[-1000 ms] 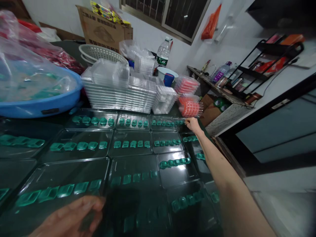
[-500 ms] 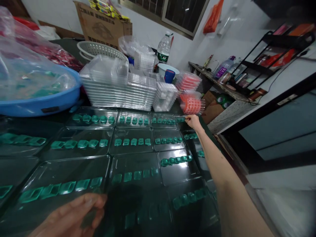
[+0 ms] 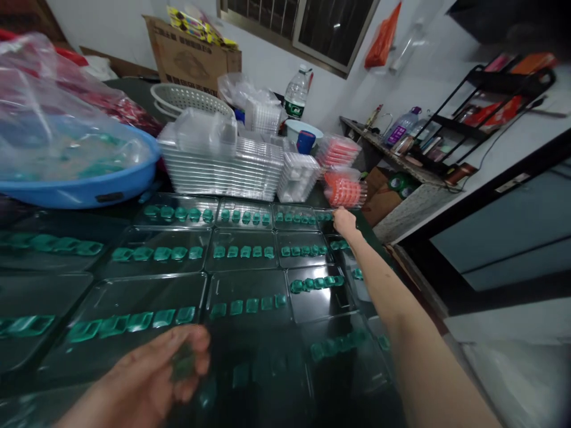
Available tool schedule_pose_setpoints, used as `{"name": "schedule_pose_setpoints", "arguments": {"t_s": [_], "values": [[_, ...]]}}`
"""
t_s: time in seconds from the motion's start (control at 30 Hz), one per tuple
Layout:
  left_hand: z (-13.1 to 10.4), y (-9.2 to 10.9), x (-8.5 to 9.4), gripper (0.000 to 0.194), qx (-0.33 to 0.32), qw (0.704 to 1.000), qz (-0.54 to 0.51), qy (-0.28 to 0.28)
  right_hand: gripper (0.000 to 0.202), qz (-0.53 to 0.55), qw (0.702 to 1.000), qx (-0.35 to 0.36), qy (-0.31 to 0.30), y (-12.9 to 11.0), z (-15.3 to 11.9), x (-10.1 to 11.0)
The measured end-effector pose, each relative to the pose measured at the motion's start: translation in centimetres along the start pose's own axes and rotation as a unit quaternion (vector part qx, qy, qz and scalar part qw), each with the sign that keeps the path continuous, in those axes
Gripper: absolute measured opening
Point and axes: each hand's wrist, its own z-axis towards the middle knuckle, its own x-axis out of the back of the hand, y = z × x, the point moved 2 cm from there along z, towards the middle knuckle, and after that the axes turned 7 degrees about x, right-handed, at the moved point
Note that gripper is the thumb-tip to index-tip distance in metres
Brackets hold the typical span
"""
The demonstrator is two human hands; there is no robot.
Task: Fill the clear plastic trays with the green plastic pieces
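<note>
Clear shallow plastic trays (image 3: 250, 286) lie in rows on a dark table, most carrying a line of green translucent square pieces (image 3: 252, 305). My left hand (image 3: 147, 374) is low in front, above the near trays, its fingers curled around a blurred dark green piece (image 3: 182, 364). Stretched far out, my right hand (image 3: 345, 222) is at the back-right tray (image 3: 325, 212), beside its row of green pieces. Its fingers are drawn together, and whatever they pinch is hidden.
A blue basin (image 3: 80, 189) with a plastic bag and green pieces stands at the left. Stacked clear containers (image 3: 218, 169), a white strainer basket (image 3: 191, 98) and orange-red packs (image 3: 343, 189) line the back. A door (image 3: 499, 238) is at the right.
The view has shifted slightly, so the trays sit a little further right. My left hand has come a bit up and right; my right hand stays at the back-right tray.
</note>
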Motion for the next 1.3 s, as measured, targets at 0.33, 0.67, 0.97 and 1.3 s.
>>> {"name": "schedule_pose_setpoints", "arguments": {"t_s": [0.33, 0.67, 0.97, 1.3], "values": [[-3.3, 1.9, -1.9, 0.033, -0.036, 0.979, -0.166, -0.115, 0.041, 0.083, 0.994, 0.027, 0.073, -3.4, -4.1, 5.2], [-4.0, 0.6, -3.1, 0.039, -0.051, 0.966, -0.167, -0.192, 0.013, 0.346, 0.824, 0.446, 0.038, -23.9, -23.5, 14.1], [-5.3, -0.6, -2.5, 0.038, -0.046, 0.969, -0.139, -0.197, 0.012, 0.413, 0.816, 0.405, -0.021, -24.8, -25.5, 13.3], [-6.4, -1.5, -2.7, 0.033, -0.062, 0.973, -0.095, -0.202, 0.003, 0.387, 0.860, 0.334, 0.005, -26.2, -25.9, 13.7]]}}
